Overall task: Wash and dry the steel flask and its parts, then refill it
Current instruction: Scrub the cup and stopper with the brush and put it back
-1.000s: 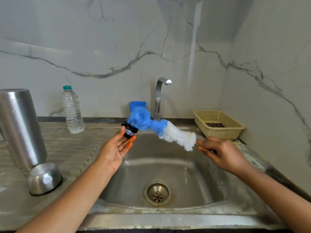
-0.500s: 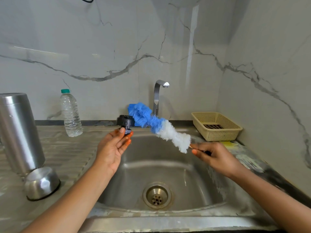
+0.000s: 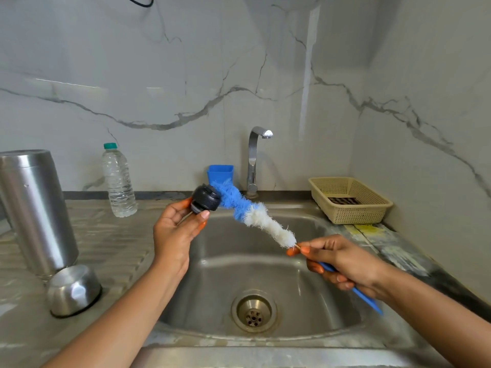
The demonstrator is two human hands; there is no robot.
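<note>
The black round plastic flask stopper (image 3: 206,201) is just left of the frame's centre, over the back left corner of the stainless steel sink (image 3: 268,264). The left grip (image 3: 174,235), a bare hand, pinches it between thumb and fingertips. The palm faces the camera and the forearm rises from the lower left.

The blue tip of the blue-and-white bristled bottle brush (image 3: 255,216) touches the stopper's right side. The brush bends and slopes down to the right, over the basin. The right grip (image 3: 342,264) is clenched round the brush's thin blue handle, thumb and forefinger pinching just below the white bristles. The handle's end sticks out toward the lower right.

The two grips are well apart, with the wide basin and its round drain (image 3: 253,312) beneath them. The sink's front rim runs along the bottom edge, and its left rim meets the ribbed steel desk (image 3: 111,251).

The tall steel flask body (image 3: 34,208) stands at the left edge of the frame, with the domed steel cap (image 3: 74,290) mouth-down just in front of its foot. A clear plastic water bottle (image 3: 119,181) stands by the wall. A blue plastic cup (image 3: 220,172) and a chrome tap (image 3: 253,160) are behind the brush. A beige perforated basket (image 3: 350,203) sits at the right.
</note>
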